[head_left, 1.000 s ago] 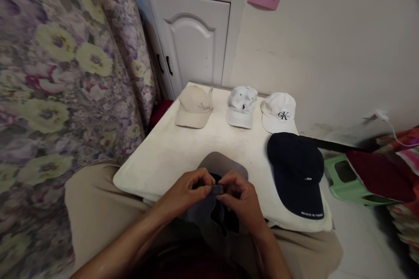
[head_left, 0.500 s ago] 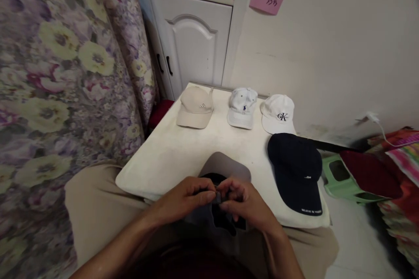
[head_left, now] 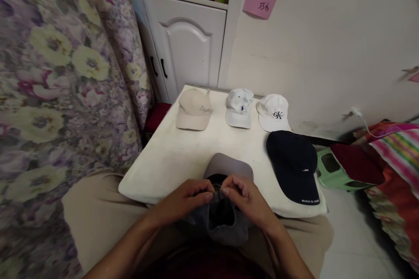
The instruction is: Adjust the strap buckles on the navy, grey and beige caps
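Observation:
A grey baseball cap [head_left: 231,165] lies at the table's near edge and over my lap, its brim pointing away from me and its back opening towards me. My left hand [head_left: 193,194] pinches the left part of the cap's back strap between thumb and fingers. From the other side my right hand [head_left: 240,194] pinches the strap too, with its fingertips close to the left ones. Whether the strap's two ends are joined is too small to tell. My hands cover part of the cap's inside.
On the cream-covered table [head_left: 157,165] stand a beige cap [head_left: 193,109], a pale cap [head_left: 240,107], a white cap [head_left: 273,113] and a navy cap [head_left: 294,165]. A flowered curtain [head_left: 65,96] hangs at left. A green stool [head_left: 332,168] stands at right.
My right hand has opened out from its curled pose and pinches the strap higher up. The cap's back opening shows more plainly. The whole view has shifted slightly.

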